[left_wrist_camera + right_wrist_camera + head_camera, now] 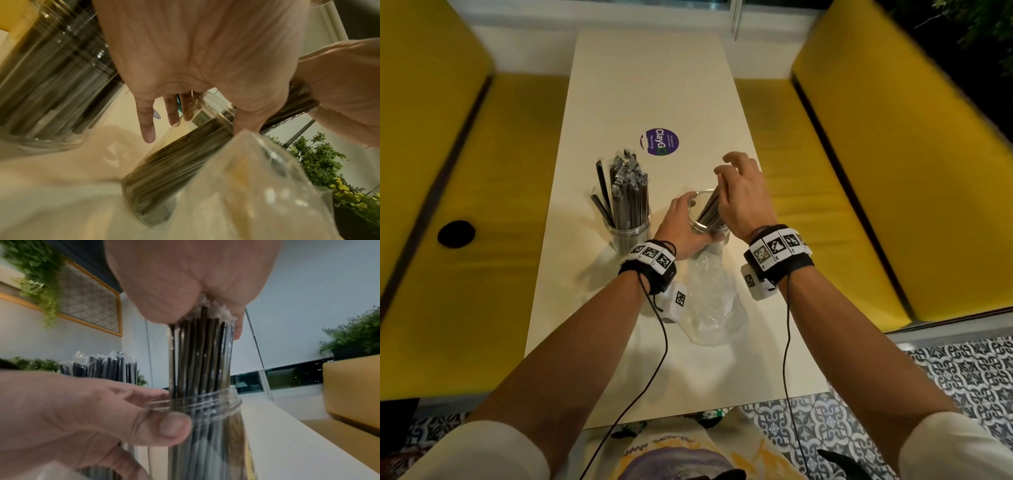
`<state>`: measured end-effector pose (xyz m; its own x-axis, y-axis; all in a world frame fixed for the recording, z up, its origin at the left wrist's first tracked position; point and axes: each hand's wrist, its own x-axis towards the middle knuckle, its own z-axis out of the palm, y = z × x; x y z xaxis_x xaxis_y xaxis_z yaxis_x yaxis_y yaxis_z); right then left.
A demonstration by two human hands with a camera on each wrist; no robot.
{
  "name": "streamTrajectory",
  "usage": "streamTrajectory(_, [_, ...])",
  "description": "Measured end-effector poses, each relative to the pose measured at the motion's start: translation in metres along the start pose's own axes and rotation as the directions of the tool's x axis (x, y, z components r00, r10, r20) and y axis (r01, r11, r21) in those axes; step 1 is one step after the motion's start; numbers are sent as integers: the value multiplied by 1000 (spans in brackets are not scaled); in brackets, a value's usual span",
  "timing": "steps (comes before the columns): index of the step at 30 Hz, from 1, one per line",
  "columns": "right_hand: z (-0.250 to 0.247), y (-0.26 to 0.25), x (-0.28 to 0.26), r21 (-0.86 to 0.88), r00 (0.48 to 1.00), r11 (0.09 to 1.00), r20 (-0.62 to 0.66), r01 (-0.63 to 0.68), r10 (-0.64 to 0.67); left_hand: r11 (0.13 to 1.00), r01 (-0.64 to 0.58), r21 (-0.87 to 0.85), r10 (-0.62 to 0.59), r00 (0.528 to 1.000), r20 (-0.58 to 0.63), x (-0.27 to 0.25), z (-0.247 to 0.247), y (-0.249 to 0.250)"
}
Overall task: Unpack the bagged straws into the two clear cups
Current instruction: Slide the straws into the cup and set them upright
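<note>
**While a bundle is lowered: handling of wrapped straws and a clear cup**

As shown from the head camera, a bundle of straws is held in the right hand, its fingers curled round the upper ends, while the lower ends stand inside the near cup on the worktop. The cup is gripped at its threaded rim by the left hand. A second cup, already filled, stands just beside it; the emptied bag lies nearer the body. The straws are judged light, thin and slippery in their film, so a grasp near the top is advised. The cup is judged light and easily tipped.
</note>
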<state>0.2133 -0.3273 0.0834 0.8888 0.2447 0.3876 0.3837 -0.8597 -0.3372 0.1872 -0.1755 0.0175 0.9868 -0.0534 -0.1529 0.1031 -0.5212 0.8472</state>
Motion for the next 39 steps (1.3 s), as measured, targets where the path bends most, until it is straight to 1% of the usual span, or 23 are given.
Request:
streamTrajectory(2, [3,-1,-3,15,998,1000,-52,-23,24,1000,0,-3,0,1000,0,0,0,0])
streamTrajectory(4, [7,-5,-9,1,997,1000,-68,-27,27,1000,-9,11,9,1000,4,-1,0,-1])
streamTrajectory(7, [11,-6,-17,-89,999,995,-1,46,-46,999,-21,26,21,1000,5,-2,0,0])
streamTrajectory(9, [7,0,-15,-33,997,998,49,62,-61,1000,-12,24,12,1000,4,-2,0,1])
streamTrajectory(12, [-5,9,-4,142,993,990,111,13,-29,1000,11,9,-11,1000,11,-2,-1,4])
streamTrajectory(15, [-22,9,3,237,996,971,84,-21,1,999,32,23,-33,999,35,-2,-3,7])
streamTrajectory(18, [-30,5,2,256,997,965,64,-55,40,998,42,42,-44,998,34,-1,-3,9])
streamTrajectory(20, [-31,1,-2,237,996,970,81,-48,29,998,55,42,-57,998,32,-1,-2,9])
streamTrajectory(22, [-28,-4,-9,156,995,988,103,-12,-4,998,63,29,-64,997,36,0,-1,10])
streamTrajectory(24, [-21,-6,-15,64,989,998,151,-13,3,998,63,3,-63,997,41,0,-1,8])
streamTrajectory(26, [-15,-5,-15,89,981,995,193,-50,32,998,61,17,-61,997,44,-1,-2,8])
streamTrajectory(28, [-11,-1,-13,170,982,983,182,-73,42,998,60,30,-61,997,44,-2,-3,9])
streamTrajectory(29, [-10,1,-12,179,985,981,168,-75,45,997,62,33,-64,997,44,-3,-3,10])
streamTrajectory(33, [-7,3,-15,93,978,991,190,-98,79,996,76,51,-79,996,42,-4,-5,12])
streamTrajectory(37, [-10,0,-17,29,990,996,121,-79,75,995,95,42,-96,995,35,-6,-5,15])
streamTrajectory(39, [-12,-2,-17,18,990,998,127,-64,61,995,90,53,-91,996,19,-7,-5,19])
